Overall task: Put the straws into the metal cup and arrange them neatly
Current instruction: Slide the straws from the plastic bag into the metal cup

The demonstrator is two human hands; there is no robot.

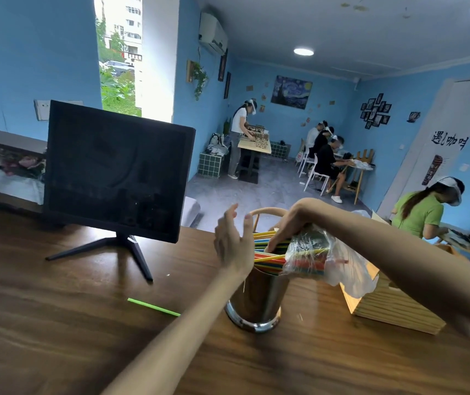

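Right hand (286,226) grips the crinkled clear plastic bag (322,258) holding coloured plastic straws (268,246) level above the shiny metal cup (256,300) on the bench (85,323), while the open left hand (232,240) guards their free ends, presumably guiding them in.

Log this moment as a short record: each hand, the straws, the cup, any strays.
left hand: open, beside the straws, holding nothing
right hand: grips the straws and bag
straws: coloured bundle lying across the cup's mouth, one end in a clear plastic bag
cup: metal, upright on the table
stray: one green straw flat on the table, left of the cup
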